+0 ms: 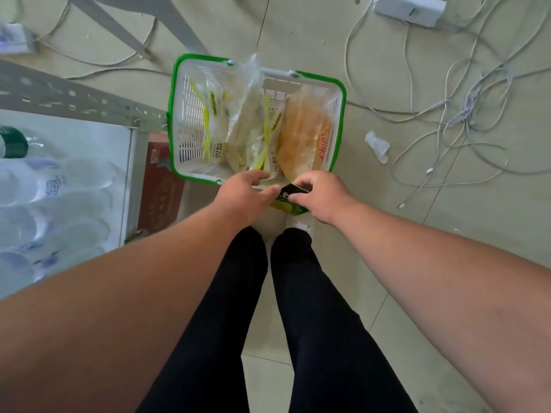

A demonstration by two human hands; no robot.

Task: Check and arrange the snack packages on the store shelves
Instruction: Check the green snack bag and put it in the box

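Observation:
A white shopping basket with a green rim [176, 114] stands on the floor in front of my feet. Inside it stand several clear snack packages with yellow stripes [238, 123] and an orange chips bag [301, 135]. My right hand [322, 195] is shut on a small green and black snack package [290, 198] just outside the basket's near edge. My left hand [244, 195] is beside it at the near rim, fingers spread, its thumb touching the same package.
A metal shelf [74, 99] with plastic water bottles [50, 189] is on the left. A red box [161, 192] lies between shelf and basket. Tangled white cables [465, 114], a power adapter [408, 8] and a crumpled wrapper [377, 144] lie on the tiled floor to the right.

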